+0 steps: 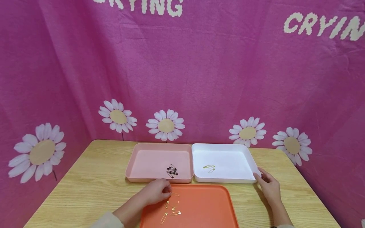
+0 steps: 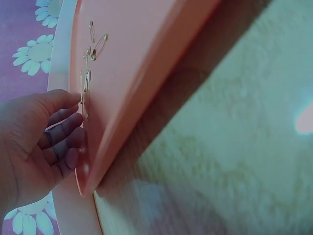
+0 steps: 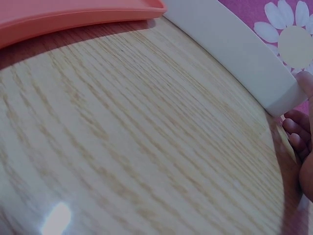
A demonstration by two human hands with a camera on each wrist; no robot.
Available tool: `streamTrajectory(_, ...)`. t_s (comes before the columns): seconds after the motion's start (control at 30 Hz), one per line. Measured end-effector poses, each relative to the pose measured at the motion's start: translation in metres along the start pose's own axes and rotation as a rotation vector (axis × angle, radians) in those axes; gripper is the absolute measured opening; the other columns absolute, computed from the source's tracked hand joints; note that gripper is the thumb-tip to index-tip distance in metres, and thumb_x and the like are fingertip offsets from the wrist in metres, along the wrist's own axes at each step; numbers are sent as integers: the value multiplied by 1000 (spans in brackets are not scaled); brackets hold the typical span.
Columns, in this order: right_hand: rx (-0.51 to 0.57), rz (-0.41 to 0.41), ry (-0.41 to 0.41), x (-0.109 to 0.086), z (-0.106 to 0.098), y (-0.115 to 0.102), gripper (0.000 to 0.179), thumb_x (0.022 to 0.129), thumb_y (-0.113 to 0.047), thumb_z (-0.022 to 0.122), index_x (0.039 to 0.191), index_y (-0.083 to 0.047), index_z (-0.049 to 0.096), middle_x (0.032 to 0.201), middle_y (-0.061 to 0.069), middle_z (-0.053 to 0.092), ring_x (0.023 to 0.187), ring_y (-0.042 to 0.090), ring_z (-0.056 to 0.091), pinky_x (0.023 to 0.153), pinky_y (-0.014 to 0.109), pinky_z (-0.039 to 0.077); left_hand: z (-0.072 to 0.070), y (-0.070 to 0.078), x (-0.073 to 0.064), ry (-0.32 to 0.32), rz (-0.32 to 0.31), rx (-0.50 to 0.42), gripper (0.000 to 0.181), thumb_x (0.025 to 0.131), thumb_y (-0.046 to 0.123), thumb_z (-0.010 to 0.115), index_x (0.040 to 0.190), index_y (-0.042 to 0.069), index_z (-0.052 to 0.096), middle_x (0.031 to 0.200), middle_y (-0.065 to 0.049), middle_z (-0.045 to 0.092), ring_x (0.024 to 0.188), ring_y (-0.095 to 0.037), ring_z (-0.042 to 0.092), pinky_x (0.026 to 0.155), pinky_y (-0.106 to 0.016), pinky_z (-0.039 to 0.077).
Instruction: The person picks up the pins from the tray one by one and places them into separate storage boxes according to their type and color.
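My left hand [image 1: 156,191] is over the far left corner of the orange tray [image 1: 208,205]. Its curled fingertips pinch one end of a gold safety pin [image 1: 176,194], which points right from them. Other gold safety pins [image 2: 100,47] lie scattered on the orange tray beside the hand. At the near right corner of the white tray [image 1: 228,181], my right hand [image 1: 269,186] grips the rim, thumb on top and fingers outside the wall. A few gold safety pins [image 1: 209,166] lie inside that white tray.
Left of the white tray stands a pink tray [image 1: 151,158] with several black safety pins [image 1: 172,171] near its front right corner. All three trays stand on a wooden table [image 1: 85,186]. A pink curtain [image 1: 199,79] with daisies hangs behind and along both sides.
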State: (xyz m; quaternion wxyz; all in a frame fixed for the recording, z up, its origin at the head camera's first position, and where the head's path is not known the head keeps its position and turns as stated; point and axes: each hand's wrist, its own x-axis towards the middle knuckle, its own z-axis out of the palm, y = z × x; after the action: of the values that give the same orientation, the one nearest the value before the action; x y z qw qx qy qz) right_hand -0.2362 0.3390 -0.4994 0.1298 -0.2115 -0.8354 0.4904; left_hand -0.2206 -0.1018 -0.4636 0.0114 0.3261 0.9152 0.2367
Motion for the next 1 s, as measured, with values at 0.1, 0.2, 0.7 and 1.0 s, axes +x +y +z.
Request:
streamTrajectory(0.1, 4, -1, -4, 0, 0, 0, 60, 84, -50, 62, 133, -17, 53, 91, -19, 49, 86, -1, 42, 68, 10, 38, 2, -2, 0, 5, 4, 23, 7, 80, 15, 68, 77, 13, 62, 69, 8, 51, 64, -1, 42, 61, -19, 39)
streamTrajectory(0.2, 10, -6, 1, 1, 0, -1, 59, 84, -49, 62, 133, -17, 54, 88, -22, 49, 85, -3, 43, 68, 10, 38, 3, -2, 0, 11, 9, 39, 7, 80, 15, 68, 77, 13, 62, 69, 8, 51, 63, -1, 43, 61, -19, 39)
streamTrajectory(0.7, 30, -10, 19, -1, 1, 1, 58, 83, -45, 65, 131, -14, 55, 85, -23, 49, 82, -6, 43, 67, 9, 39, 5, 3, 2, 2, -11, 5, 7, 78, 10, 63, 73, 13, 59, 65, 10, 48, 61, 1, 41, 59, -17, 38)
streamTrajectory(1.0, 31, -26, 16, 1, 1, 1, 57, 84, -44, 65, 130, -14, 56, 82, -25, 50, 80, -7, 45, 66, 10, 40, 6, 4, 2, -7, -27, -74, 8, 75, 8, 61, 71, 13, 55, 63, 12, 43, 58, 1, 38, 57, -16, 36)
